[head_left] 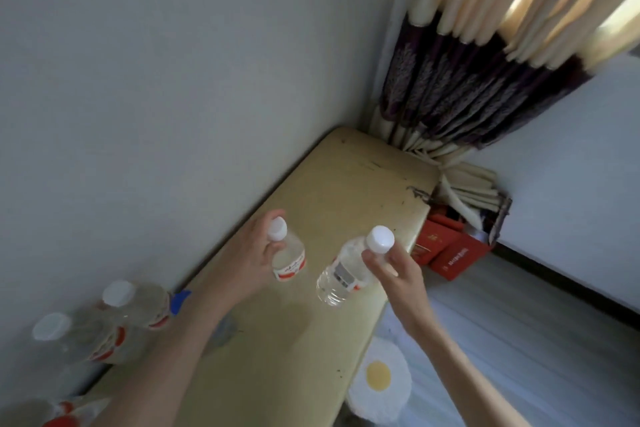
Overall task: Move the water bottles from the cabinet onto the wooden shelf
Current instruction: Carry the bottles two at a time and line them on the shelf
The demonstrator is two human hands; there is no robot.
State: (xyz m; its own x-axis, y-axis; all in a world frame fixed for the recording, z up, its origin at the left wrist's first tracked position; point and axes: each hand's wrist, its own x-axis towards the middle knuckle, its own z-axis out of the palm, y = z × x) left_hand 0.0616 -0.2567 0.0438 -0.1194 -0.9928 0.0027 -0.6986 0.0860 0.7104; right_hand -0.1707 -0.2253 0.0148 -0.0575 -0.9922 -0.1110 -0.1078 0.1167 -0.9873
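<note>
My left hand grips a clear water bottle with a white cap and red-and-white label, just below its neck. My right hand grips a second clear bottle near its white cap, the body tilted down to the left. Both bottles hang above the yellowish wooden top that runs along the wall. Two more white-capped bottles stand at the near left end of that top, blurred.
A cream and purple curtain hangs in the far corner. Red boxes sit on the floor beyond the top's right edge. A fried-egg-shaped cushion lies below on the right. A grey wall borders the left.
</note>
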